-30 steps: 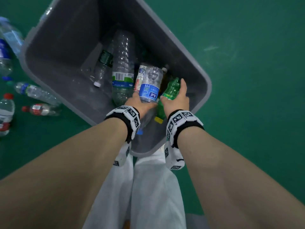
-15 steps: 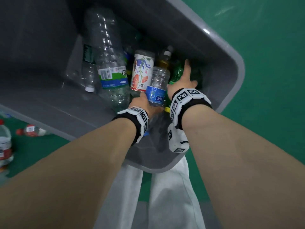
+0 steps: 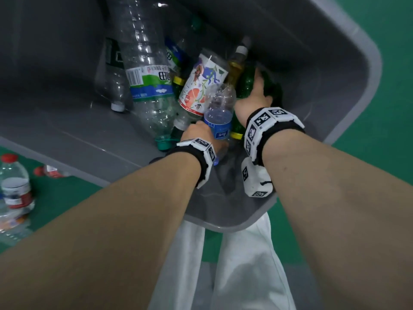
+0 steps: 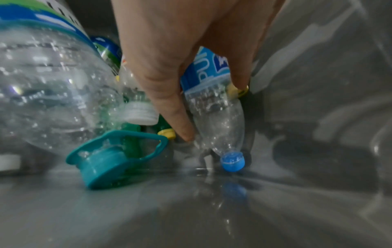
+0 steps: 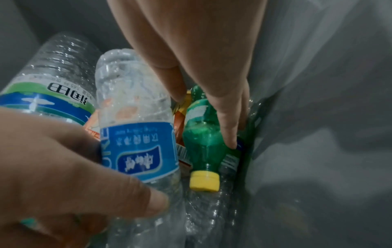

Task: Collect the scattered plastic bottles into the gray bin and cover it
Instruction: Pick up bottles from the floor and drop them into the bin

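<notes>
I hold a small clear plastic bottle with a blue label and a blue cap (image 3: pixel 218 121) in my left hand (image 3: pixel 199 134). My fingers are curled round its middle, and it points cap down, just above the bottom of the big gray plastic bin (image 3: pixel 348 36).

My right hand (image 3: pixel 254 97) is down in the bin too. Its fingers are curled over a green plastic bottle with a yellow cap (image 5: pixel 203 144) and push it in by the bin wall.

Lots of bottles are already in the bin. I see a big clear plastic bottle with a green and blue label and a teal cap (image 3: pixel 145 74). Next to it lies a bottle with a white label with flowers on it (image 3: pixel 201 86), and behind that a bottle with yellow drink inside (image 3: pixel 237 66). More clear ones are tucked around them.

So I think a good part of the job is done, but not all. At least 2 bottles are still outside. A clear plastic bottle with a red cap and a red and white label (image 3: pixel 14 182) stands on the floor by the bin, and a small bottle with a red cap (image 3: pixel 50 171) lies close to the bin's edge. They still have to go in. Then the bin needs its cover. I cannot see a lid anywhere.

The bin sits on a smooth green floor (image 3: pixel 391 86). My white trousers (image 3: pixel 245 265) show below my arms.
</notes>
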Demonstrator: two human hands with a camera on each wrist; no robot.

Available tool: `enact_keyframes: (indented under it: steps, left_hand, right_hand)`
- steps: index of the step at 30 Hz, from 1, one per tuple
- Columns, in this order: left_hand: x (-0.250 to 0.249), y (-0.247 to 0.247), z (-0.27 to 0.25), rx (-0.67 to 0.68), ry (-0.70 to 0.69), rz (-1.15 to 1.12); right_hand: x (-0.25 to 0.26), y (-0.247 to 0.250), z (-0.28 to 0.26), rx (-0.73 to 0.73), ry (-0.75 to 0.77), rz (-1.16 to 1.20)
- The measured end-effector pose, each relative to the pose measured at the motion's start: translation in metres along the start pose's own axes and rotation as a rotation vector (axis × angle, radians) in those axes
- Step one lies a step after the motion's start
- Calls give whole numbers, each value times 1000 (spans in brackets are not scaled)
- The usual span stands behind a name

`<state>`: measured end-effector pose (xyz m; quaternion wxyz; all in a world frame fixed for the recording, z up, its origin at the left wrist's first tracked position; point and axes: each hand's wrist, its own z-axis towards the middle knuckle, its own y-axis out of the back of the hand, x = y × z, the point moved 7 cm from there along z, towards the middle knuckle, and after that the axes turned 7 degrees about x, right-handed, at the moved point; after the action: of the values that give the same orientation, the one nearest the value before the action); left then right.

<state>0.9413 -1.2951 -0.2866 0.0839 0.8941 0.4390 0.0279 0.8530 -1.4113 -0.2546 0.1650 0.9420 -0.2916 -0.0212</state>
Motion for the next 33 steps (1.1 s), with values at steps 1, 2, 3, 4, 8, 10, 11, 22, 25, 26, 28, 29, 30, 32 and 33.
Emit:
enact_keyframes:
  steps: [1,2,3,4,8,10,11,22,25,26,28,29,30,32,33]
  left_hand:
    - [-3,4,-4,0,-11,47]
    - [-7,9,-11,-7,-13,78]
    - [-10,13,-17,-12,-8,93]
    - [-13,17,-24,-5,5,90]
    - [-24,36,-66,-34,10,-24]
    - [-30,42,-85,-59,-3,-115]
    - [-32,44,-94,-71,-12,-153]
    - [-16,38,-179,-134,-28,-461]
    - [-9,33,-191,-142,-18,-519]
    - [4,29,-199,-143,-1,-556]
    - [25,24,-210,-159,18,-592]
    - [38,22,-216,-171,32,-616]
    - [51,18,-220,-173,45,-639]
    - [83,10,-226,-167,78,-727]
    - [99,6,-226,-176,90,-778]
  right_hand:
    - [0,2,-4,-5,6,11]
    - [0,6,-10,-12,15,15]
    - [-1,9,-15,-19,22,22]
    - [-3,11,-20,-28,31,36]
    - [-4,27,-56,-49,64,95]
    - [-3,34,-72,-52,76,99]
    - [-2,37,-80,-48,84,84]
    - [12,30,-168,55,289,-272]
    - [10,21,-177,91,300,-361]
    - [8,11,-186,112,309,-398]
    - [7,-7,-199,130,328,-458]
    - [7,-19,-205,144,339,-487]
    - [6,-30,-210,155,346,-511]
    - [5,-59,-221,183,365,-561]
    - [4,-73,-225,201,370,-579]
